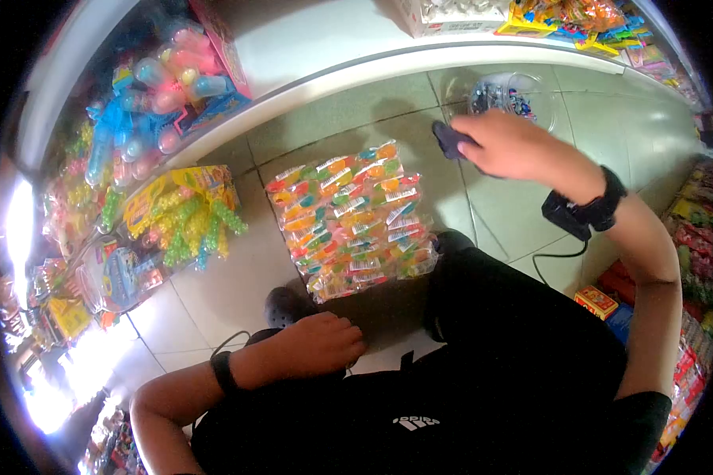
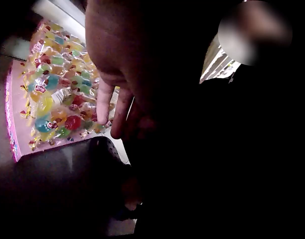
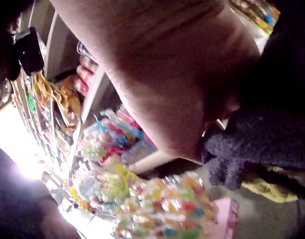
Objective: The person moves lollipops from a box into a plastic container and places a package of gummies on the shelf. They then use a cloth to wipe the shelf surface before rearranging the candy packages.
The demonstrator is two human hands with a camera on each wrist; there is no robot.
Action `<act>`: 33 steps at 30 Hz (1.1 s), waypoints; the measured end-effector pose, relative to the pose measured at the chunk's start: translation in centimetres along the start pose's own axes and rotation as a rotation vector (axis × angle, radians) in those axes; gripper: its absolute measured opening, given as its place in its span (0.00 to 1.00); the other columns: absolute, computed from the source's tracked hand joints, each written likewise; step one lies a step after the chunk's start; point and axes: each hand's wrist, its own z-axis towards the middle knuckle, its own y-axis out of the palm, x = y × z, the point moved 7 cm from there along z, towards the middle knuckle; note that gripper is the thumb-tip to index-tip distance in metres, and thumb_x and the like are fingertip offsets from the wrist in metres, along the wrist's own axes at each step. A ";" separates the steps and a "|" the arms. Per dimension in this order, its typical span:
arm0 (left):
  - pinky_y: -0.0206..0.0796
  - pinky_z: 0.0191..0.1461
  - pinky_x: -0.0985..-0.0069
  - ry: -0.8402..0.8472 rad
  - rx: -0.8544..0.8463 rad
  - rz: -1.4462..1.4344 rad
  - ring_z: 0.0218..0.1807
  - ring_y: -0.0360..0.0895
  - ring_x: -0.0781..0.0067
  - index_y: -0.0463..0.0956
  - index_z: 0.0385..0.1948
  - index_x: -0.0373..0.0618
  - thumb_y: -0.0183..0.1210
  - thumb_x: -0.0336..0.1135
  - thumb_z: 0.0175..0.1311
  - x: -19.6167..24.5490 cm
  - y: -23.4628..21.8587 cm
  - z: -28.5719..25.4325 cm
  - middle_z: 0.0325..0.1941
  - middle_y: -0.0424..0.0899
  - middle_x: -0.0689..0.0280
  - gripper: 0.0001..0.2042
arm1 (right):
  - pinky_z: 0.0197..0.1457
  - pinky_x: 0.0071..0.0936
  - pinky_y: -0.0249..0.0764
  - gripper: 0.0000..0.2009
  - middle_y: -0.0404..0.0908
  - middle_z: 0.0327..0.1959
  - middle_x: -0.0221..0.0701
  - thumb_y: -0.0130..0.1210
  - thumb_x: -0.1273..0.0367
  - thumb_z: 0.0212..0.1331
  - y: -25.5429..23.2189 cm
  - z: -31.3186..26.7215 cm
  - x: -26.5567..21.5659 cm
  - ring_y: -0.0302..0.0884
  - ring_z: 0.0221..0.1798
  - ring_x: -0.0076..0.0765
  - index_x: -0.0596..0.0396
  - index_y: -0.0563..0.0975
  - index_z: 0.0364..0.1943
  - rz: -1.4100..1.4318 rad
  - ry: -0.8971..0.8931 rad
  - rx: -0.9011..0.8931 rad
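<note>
My right hand (image 1: 503, 144) is raised over the tiled floor and grips a dark fuzzy cloth (image 1: 450, 139), which fills the right wrist view as the cloth (image 3: 247, 149) under the palm. A clear plastic jar (image 1: 509, 93) stands on the floor just beyond that hand. My left hand (image 1: 318, 343) rests on my dark-clothed knee, holding nothing; its fingers (image 2: 105, 102) hang relaxed. Between the hands, a flat pink-edged box of colourful jelly candies (image 1: 348, 218) lies on the floor, also seen as the candy box (image 2: 53, 89) and the candy box (image 3: 177, 206).
A white shelf ledge (image 1: 348, 71) curves across the back. Bagged toys and sweets (image 1: 146, 103) and a yellow-green candy pack (image 1: 186, 210) crowd the left side. Stocked racks (image 1: 693, 237) and a small red box (image 1: 596, 301) line the right. My black shoe (image 1: 284, 305) is beside the candy box.
</note>
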 end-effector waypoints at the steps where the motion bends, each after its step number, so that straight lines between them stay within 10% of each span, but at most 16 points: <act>1: 0.66 0.42 0.71 -0.030 0.011 -0.050 0.41 0.73 0.65 0.73 0.37 0.43 0.55 0.33 0.55 -0.1 -0.4 0.0 0.38 0.75 0.63 0.09 | 0.39 0.51 0.71 0.10 0.77 0.31 0.47 0.49 0.64 0.61 2.1 -0.2 0.8 0.76 0.35 0.56 0.53 0.72 0.43 -0.026 0.068 -0.052; 4: 0.69 0.44 0.68 -0.180 0.016 -0.026 0.41 0.74 0.62 0.74 0.40 0.41 0.55 0.32 0.55 -2.0 -1.5 -0.3 0.38 0.76 0.62 0.12 | 0.39 0.51 0.73 0.10 0.77 0.30 0.47 0.50 0.65 0.59 6.7 -1.2 1.4 0.76 0.35 0.57 0.54 0.73 0.41 0.013 0.072 -0.104; 8: 0.68 0.52 0.63 -0.305 0.634 0.234 0.46 0.75 0.55 0.75 0.40 0.41 0.55 0.24 0.52 -6.3 -7.0 -3.2 0.42 0.78 0.56 0.12 | 0.38 0.51 0.72 0.11 0.78 0.29 0.48 0.52 0.66 0.58 8.6 -1.5 0.8 0.77 0.34 0.59 0.56 0.73 0.41 0.045 0.011 -0.124; 12: 0.61 0.63 0.62 -0.711 0.829 0.211 0.58 0.69 0.50 0.69 0.53 0.41 0.58 0.27 0.56 -11.1 -11.8 -5.4 0.56 0.71 0.52 0.21 | 0.39 0.48 0.73 0.12 0.79 0.29 0.49 0.53 0.65 0.58 7.0 -1.3 0.4 0.78 0.35 0.58 0.58 0.73 0.42 0.201 0.116 -0.139; 20: 0.70 0.50 0.65 -0.799 0.642 -0.248 0.42 0.80 0.58 0.72 0.51 0.38 0.55 0.49 0.65 -19.6 -10.1 -4.6 0.42 0.81 0.50 0.23 | 0.48 0.47 0.74 0.14 0.81 0.33 0.49 0.50 0.63 0.55 12.1 -0.9 2.2 0.79 0.39 0.58 0.58 0.79 0.37 0.176 0.055 -0.280; 33: 0.70 0.45 0.65 -0.698 0.611 -0.060 0.38 0.79 0.52 0.74 0.48 0.42 0.57 0.35 0.60 -21.2 -11.5 -4.5 0.38 0.80 0.49 0.15 | 0.48 0.44 0.75 0.13 0.82 0.35 0.46 0.49 0.64 0.56 12.6 -0.3 2.7 0.80 0.40 0.55 0.56 0.80 0.39 0.188 0.032 -0.263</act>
